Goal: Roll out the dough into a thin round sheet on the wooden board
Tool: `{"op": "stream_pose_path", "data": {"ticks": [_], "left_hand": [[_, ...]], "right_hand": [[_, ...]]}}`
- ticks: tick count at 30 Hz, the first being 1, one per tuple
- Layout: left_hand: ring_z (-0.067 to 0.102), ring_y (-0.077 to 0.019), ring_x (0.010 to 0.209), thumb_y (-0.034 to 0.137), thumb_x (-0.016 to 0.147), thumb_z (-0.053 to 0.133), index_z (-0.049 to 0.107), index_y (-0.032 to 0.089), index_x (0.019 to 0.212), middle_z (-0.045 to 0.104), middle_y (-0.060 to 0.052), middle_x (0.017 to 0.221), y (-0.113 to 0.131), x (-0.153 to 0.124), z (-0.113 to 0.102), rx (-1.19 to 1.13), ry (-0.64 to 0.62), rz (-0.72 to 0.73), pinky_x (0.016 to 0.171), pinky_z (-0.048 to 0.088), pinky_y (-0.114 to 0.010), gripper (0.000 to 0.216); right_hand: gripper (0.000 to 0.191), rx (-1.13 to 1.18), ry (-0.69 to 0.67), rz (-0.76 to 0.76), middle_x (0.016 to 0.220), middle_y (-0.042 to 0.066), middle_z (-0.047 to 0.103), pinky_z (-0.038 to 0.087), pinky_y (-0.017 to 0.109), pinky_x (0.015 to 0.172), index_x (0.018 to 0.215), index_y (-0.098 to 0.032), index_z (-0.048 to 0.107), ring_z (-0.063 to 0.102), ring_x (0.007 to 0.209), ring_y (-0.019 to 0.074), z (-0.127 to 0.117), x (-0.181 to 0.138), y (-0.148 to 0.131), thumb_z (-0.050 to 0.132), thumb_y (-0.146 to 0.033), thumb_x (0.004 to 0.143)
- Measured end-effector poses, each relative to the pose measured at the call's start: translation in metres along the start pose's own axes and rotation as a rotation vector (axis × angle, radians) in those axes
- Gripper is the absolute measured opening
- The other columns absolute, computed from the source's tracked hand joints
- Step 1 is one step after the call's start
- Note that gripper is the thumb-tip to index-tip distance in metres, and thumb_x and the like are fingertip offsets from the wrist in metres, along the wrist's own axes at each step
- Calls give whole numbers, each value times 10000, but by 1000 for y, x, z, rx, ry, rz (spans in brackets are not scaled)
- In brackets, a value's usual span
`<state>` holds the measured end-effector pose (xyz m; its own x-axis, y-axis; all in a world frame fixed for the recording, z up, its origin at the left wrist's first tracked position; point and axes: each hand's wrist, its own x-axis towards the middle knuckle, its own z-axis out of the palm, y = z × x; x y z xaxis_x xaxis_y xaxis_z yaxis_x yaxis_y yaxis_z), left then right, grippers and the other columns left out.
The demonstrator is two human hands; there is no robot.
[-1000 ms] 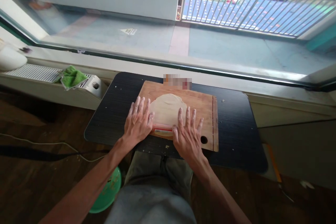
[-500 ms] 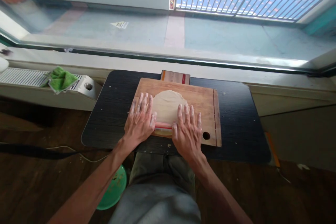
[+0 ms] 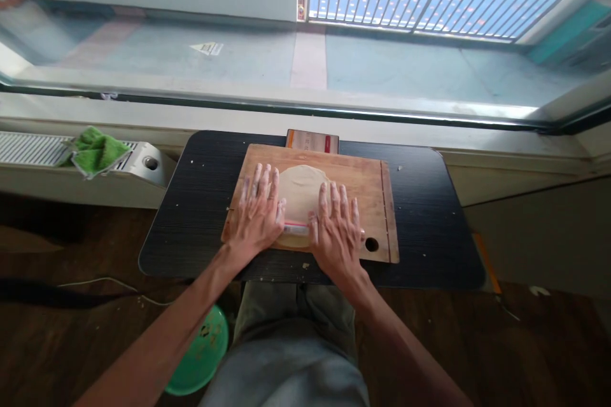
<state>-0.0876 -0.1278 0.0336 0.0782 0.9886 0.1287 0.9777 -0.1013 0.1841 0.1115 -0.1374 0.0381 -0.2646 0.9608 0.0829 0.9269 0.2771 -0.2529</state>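
A thin round sheet of pale dough (image 3: 304, 194) lies on a wooden cutting board (image 3: 370, 184). Across its near part runs a slim roller with a pinkish red and white label (image 3: 296, 228); only its middle shows between my hands. My left hand (image 3: 258, 213) rests palm down over the roller's left end, fingers stretched forward and dusted white. Over the right end lies my right hand (image 3: 337, 222), just as flat, with its fingers apart. Both palms hide the roller's ends, so its exact kind is unclear.
The board sits on a small black table (image 3: 420, 222) with scattered crumbs. Behind the board is a flat box (image 3: 312, 141). A green cloth (image 3: 98, 151) hangs on the radiator (image 3: 33, 151) at left. Below the table stands a green basin (image 3: 200, 356). A window fills the far side.
The view has shifted slightly. Both hands remain flat on the roller, which sits at nearly the same place on the dough, its label showing more white and less red.
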Motion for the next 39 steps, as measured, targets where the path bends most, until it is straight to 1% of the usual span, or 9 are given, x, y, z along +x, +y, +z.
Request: {"op": "stream_pose_path", "data": {"ticks": [3, 6, 11, 14, 21, 24, 30, 34, 39], "left_hand": [[256, -382, 1777, 318, 1108, 434, 84, 136, 1864, 297, -211, 1890, 11, -38, -1, 33, 37, -63, 1429, 286, -626, 852], [288, -388, 1768, 300, 1088, 450, 120, 135, 1861, 324, -217, 1880, 14, -42, 1, 41, 37, -91, 1414, 316, -627, 856], [209, -395, 1788, 268, 1053, 470, 127, 91, 1851, 277, -227, 1897, 0, 23, 7, 11, 21, -67, 1437, 247, -632, 886], [186, -392, 1793, 247, 1053, 448, 112, 70, 1848, 234, -229, 1909, -5, 46, 8, -16, -8, -24, 1445, 211, -638, 881], [203, -375, 1794, 277, 1059, 459, 234, 118, 1840, 283, -218, 1897, 16, -25, 4, 21, 31, -56, 1423, 268, -625, 829], [248, -384, 1782, 260, 1046, 466, 279, 163, 1836, 348, -209, 1876, 24, -36, 2, 22, 71, -109, 1394, 303, -645, 817], [546, -352, 1607, 241, 1063, 448, 522, 180, 1703, 645, -189, 1663, 11, 11, 4, -153, 117, -122, 1351, 389, -562, 648], [735, -305, 1328, 248, 1085, 407, 708, 152, 1441, 775, -182, 1420, -14, 37, 1, -324, 110, -265, 1185, 556, -438, 476], [779, -315, 1203, 402, 1072, 602, 724, 144, 1339, 804, -192, 1298, -33, 60, -10, -272, -53, -378, 1064, 591, -400, 391]], "right_hand": [[791, 26, 49, 8, 1910, 207, 223, 226, 653, 1432, 1871, -125, -24, 217, 1788, 369, 4, -44, -9, 345, -329, 1202], [784, 44, 72, -22, 1908, 228, 211, 201, 666, 1437, 1869, -107, -13, 187, 1795, 365, 8, -51, -12, 348, -335, 1212], [743, 53, -30, 15, 1884, 262, 265, 215, 618, 1441, 1820, 8, 255, 221, 1784, 392, 3, 25, -5, 370, -396, 1208], [744, 48, -63, 17, 1875, 255, 301, 216, 633, 1437, 1822, -8, 261, 246, 1775, 399, 0, 52, 0, 403, -380, 1194], [717, 126, 51, -22, 1895, 225, 282, 238, 655, 1427, 1844, -76, 228, 201, 1792, 372, 6, -38, -13, 388, -327, 1191], [693, 111, 89, -49, 1878, 239, 325, 229, 678, 1423, 1824, -78, 280, 217, 1785, 387, 8, -58, -16, 434, -307, 1188], [336, 98, 95, -276, 1675, 165, 608, 245, 661, 1429, 1463, -209, 681, 272, 1760, 364, 9, -26, 12, 580, -253, 1145], [299, 17, 125, -356, 1540, 170, 659, 188, 723, 1427, 1382, -205, 665, 318, 1731, 368, 8, -20, 33, 554, -125, 1116], [316, -42, 204, -340, 1488, 173, 671, 183, 737, 1413, 1390, -214, 621, 356, 1704, 367, -1, -31, 65, 553, -93, 1106]]}}
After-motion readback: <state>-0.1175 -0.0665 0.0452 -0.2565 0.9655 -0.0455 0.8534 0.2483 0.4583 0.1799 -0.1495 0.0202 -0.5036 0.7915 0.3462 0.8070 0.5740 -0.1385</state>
